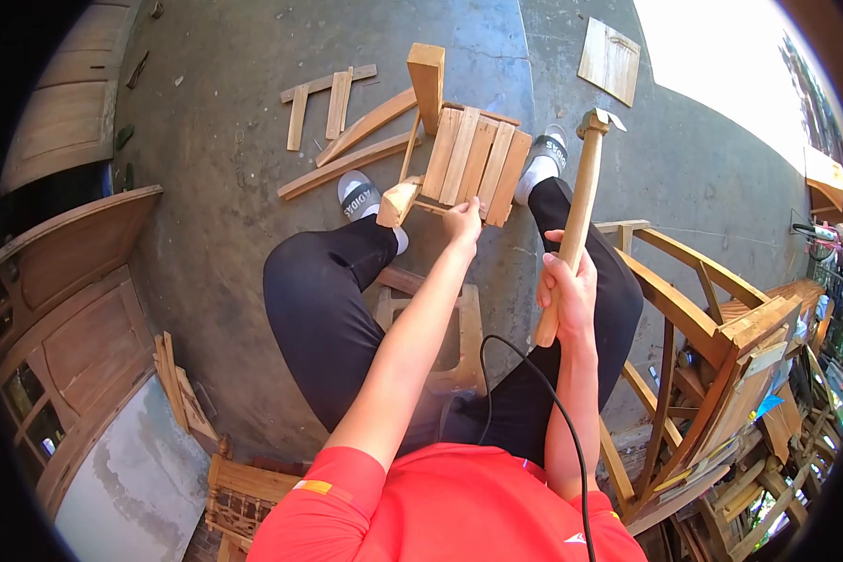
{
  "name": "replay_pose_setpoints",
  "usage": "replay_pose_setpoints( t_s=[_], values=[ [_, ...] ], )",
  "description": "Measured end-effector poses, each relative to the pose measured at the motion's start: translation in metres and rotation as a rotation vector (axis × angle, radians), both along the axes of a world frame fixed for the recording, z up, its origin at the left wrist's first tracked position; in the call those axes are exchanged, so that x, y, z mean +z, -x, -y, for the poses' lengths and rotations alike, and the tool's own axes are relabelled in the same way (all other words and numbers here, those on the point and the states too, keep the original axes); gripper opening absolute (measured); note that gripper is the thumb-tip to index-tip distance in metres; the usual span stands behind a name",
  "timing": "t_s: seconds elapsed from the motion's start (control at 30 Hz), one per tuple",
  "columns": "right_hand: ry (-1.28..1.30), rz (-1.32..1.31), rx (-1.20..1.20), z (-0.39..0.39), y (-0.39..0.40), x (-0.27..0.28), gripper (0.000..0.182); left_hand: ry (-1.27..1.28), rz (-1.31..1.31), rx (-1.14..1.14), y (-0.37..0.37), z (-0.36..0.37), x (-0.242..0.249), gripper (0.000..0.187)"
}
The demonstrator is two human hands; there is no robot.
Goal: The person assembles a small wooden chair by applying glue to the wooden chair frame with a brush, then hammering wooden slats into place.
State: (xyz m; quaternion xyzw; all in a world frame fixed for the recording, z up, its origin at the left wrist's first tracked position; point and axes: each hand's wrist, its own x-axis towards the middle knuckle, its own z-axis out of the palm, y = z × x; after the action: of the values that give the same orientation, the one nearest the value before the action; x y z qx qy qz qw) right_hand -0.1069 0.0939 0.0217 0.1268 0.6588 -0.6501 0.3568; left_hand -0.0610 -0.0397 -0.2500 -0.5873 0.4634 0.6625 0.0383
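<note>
My right hand [571,281] is wrapped round the wooden handle of a hammer [583,192], which is raised with its head up. A small wooden stool or chair [478,155] with a slatted top stands between my feet, with thick posts on its left side. My left hand [464,223] is closed, its fingertips pinched at the near edge of the slats. Whatever lies between those fingertips is too small to make out.
Loose wooden strips [337,103] and longer bars [356,164] lie on the concrete floor left of the slatted piece. A flat board [610,62] lies ahead. A wooden frame [693,328] and piled timber stand at right; carved panels [80,337] line the left. A black cable [557,403] hangs before me.
</note>
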Motion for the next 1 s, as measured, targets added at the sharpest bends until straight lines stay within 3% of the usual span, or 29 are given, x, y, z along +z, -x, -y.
replay_pose_setpoints(
  t_s=[0.07, 0.17, 0.23, 0.3, 0.37, 0.47, 0.57, 0.7, 1.0],
  values=[
    [-0.049, -0.013, 0.029, 0.001, 0.002, -0.005, 0.026, 0.251, 0.050, -0.043, 0.006, 0.006, 0.029, 0.035],
    [-0.062, -0.004, -0.027, 0.011, 0.007, -0.034, 0.021, 0.823, 0.178, -0.195, -0.001, 0.000, 0.033, 0.032],
    [0.068, 0.124, -0.142, 0.028, 0.018, -0.053, 0.023, 0.823, 0.143, -0.154, -0.005, -0.002, 0.036, 0.032],
    [0.001, 0.103, -0.236, 0.054, 0.028, -0.104, 0.027, 0.824, 0.077, -0.126, -0.002, 0.005, 0.045, 0.032],
    [-0.074, 0.096, -0.175, 0.047, 0.035, -0.155, 0.031, 0.814, -0.010, -0.109, 0.002, 0.015, 0.062, 0.032],
    [-0.176, 0.070, -0.105, 0.040, 0.030, -0.187, 0.023, 1.012, -0.104, -0.295, 0.015, 0.038, 0.060, 0.031],
    [-0.209, 0.035, -0.085, 0.035, 0.021, -0.222, 0.019, 1.022, 0.007, -0.455, 0.020, 0.053, 0.050, 0.027],
    [-0.187, 0.049, -0.093, 0.036, 0.020, -0.228, 0.019, 0.801, -0.035, -0.481, 0.021, 0.065, 0.042, 0.027],
    [-0.230, -0.042, -0.101, 0.037, 0.023, -0.208, 0.018, 0.864, -0.164, -0.426, 0.017, 0.055, 0.040, 0.027]
  ],
)
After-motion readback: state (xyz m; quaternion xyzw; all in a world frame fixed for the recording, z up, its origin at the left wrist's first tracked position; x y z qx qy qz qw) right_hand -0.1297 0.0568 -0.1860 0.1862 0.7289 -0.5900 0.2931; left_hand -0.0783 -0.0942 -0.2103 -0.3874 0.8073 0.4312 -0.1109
